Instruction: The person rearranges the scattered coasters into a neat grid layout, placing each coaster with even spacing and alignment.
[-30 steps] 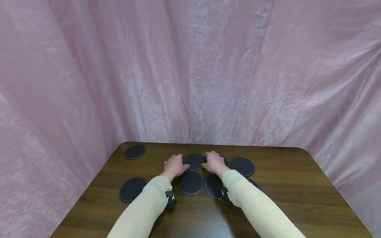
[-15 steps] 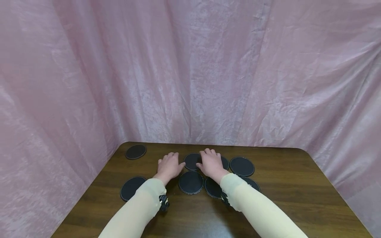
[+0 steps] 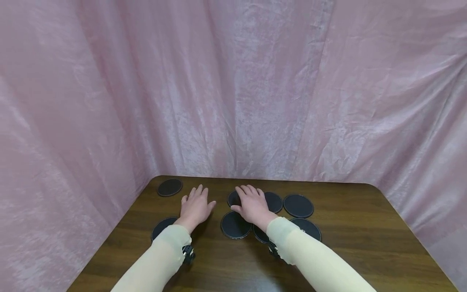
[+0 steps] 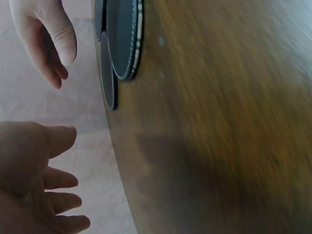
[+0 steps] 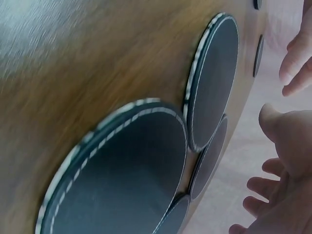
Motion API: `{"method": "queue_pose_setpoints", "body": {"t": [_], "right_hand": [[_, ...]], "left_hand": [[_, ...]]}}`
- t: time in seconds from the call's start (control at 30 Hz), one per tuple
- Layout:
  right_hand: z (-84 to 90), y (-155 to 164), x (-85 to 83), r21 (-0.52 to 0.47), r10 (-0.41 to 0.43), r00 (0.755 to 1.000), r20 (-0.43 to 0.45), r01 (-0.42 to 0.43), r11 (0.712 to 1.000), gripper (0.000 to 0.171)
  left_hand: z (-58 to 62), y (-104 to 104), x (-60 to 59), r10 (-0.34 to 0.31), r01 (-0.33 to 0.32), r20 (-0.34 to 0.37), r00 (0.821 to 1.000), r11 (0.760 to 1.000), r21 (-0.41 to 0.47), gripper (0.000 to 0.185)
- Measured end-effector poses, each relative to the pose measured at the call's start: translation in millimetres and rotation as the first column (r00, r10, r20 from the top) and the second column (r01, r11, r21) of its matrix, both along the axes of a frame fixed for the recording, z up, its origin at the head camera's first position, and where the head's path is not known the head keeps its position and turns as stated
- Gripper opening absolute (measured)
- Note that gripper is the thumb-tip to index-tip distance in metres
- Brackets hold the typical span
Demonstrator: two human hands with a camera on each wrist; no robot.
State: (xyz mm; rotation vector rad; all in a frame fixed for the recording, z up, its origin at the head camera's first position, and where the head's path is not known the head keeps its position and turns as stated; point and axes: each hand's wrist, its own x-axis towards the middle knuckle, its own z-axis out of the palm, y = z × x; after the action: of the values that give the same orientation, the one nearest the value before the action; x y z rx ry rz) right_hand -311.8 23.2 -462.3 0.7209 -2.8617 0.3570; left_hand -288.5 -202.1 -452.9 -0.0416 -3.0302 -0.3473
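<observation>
Round black coasters with pale stitched rims lie flat on the wooden table. My left hand (image 3: 196, 207) has its fingers spread and holds nothing. It hovers over bare wood, between the back-left coaster (image 3: 170, 187) and the middle cluster; the left wrist view shows it apart from the tabletop. Over the back middle coaster (image 3: 234, 198), partly covering it, is my right hand (image 3: 251, 203), with loose fingers and nothing in them. The right wrist view shows a gap between that hand and the coasters. The front middle coaster (image 3: 236, 225) lies just below the right thumb.
Further coasters sit close together on the right, including the back-right coaster (image 3: 298, 205) and the front-right coaster (image 3: 309, 229). My left forearm partly hides the near-left coaster (image 3: 160, 228). A pink curtain (image 3: 233, 89) hangs behind the table (image 3: 365, 243).
My left hand has moved left, away from the middle coasters, and its fingers have spread. My right hand has shifted slightly left, over the back middle coaster. The coasters keep their places.
</observation>
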Motion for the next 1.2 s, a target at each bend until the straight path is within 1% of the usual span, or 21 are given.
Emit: {"method": "queue_pose_setpoints", "body": {"t": [0.13, 0.2, 0.37, 0.5, 0.8, 0.97, 1.2], "right_hand": [[0.4, -5, 5.1, 0.016, 0.025, 0.999, 0.032, -0.026, 1.000, 0.075], [0.9, -8, 6.9, 0.020, 0.036, 0.998, 0.043, -0.037, 0.999, 0.076], [2.9, -15, 10.2, 0.018, 0.044, 0.997, 0.068, -0.045, 0.999, 0.078], [3.5, -22, 13.4, 0.027, 0.052, 0.995, 0.089, -0.055, 0.998, 0.078], [3.0, -43, 24.1, 0.038, 0.086, 0.991, 0.102, -0.091, 0.995, 0.079], [3.5, -53, 29.8, 0.042, 0.095, 0.990, 0.104, -0.099, 0.994, 0.078], [4.1, -70, 36.9, 0.052, 0.115, 0.986, 0.120, -0.122, 0.991, 0.078]], "left_hand": [[0.1, -12, 4.0, 0.008, -0.008, -0.002, 1.000, 1.000, -0.012, 0.071], [2.1, -17, 6.8, 0.012, -0.012, -0.008, 1.000, 1.000, -0.014, 0.070], [6.9, -29, 14.3, 0.022, -0.022, -0.013, 1.000, 1.000, -0.002, 0.071], [8.1, -38, 20.3, 0.033, -0.033, -0.011, 0.999, 0.999, -0.007, 0.071], [6.5, -65, 39.4, 0.072, -0.072, 0.004, 0.997, 0.997, -0.008, 0.071], [7.5, -78, 46.6, 0.086, -0.086, 0.008, 0.996, 0.996, -0.017, 0.072], [7.5, -96, 57.5, 0.121, -0.120, 0.032, 0.992, 0.992, -0.030, 0.073]]}}
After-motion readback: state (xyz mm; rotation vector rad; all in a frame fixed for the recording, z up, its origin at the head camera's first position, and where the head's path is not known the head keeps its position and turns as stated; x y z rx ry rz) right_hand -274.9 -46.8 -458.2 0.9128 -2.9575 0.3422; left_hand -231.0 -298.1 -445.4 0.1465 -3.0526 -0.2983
